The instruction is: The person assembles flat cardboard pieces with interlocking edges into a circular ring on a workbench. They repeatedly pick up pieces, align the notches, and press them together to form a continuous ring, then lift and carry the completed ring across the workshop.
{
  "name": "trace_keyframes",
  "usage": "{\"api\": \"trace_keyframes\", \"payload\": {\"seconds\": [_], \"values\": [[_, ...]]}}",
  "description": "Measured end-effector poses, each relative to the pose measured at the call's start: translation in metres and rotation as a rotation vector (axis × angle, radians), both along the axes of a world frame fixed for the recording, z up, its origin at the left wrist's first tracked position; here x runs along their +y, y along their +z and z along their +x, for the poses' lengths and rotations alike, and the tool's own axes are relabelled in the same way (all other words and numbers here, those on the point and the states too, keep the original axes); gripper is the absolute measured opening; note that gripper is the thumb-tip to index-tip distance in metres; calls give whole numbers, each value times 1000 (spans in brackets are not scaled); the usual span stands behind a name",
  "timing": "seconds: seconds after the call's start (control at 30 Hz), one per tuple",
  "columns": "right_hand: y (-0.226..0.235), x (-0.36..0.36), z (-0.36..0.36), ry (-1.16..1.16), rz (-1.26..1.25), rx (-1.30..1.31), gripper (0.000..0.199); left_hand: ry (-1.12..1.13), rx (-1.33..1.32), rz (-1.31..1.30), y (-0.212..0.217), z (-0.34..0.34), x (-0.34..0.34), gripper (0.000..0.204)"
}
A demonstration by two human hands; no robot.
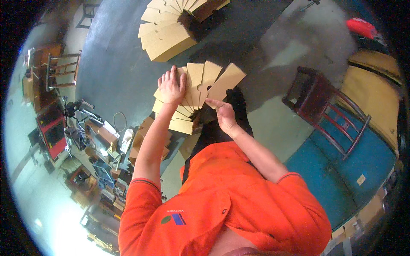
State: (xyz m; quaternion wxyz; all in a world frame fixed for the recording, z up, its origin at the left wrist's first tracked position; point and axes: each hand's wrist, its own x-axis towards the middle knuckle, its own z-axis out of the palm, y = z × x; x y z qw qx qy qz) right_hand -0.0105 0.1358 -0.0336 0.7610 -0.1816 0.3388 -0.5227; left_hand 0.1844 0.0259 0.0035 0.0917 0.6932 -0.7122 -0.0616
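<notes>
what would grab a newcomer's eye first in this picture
Probably the bright orange shirt, filling the lower middle. Just above it, a fan of tan boxes spreads out, with the left hand laid over its left part and the right hand at its lower right edge. A second fan of tan boxes curves across the dark tabletop at the top of the view.

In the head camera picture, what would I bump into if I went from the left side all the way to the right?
Brown chair → left hand, resting on the cardboard boxes → right hand → dark red chair.
</notes>
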Motion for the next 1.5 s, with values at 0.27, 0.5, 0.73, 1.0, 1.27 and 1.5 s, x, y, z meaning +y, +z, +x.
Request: {"api": "trace_keyframes", "payload": {"seconds": [0.27, 0.5, 0.73, 1.0, 1.27, 1.5], "values": [[-24, -24, 23, 232, -91, 356, 27, -3, -8, -27, -11, 4, -5, 47], [-4, -42, -60, -132, -245, 1036, 32, -1, 15, -16, -6, 12, -3, 47], [6, -97, -32, -56, -146, 624, 62, -8, 19, -65, -10, 15, -6, 47], [11, -84, -42, 87, -99, 354, 72, 41, -11, -21, 6, 21, 21, 49], [159, -5, 53, 237, -820, 1012, 42, 208, 403, -123, 80, 106, 126, 38], [193, 169, 213, 1332, -1780, 863, 36, 881, 918, -371, 130, 188, 374, 21]]}}
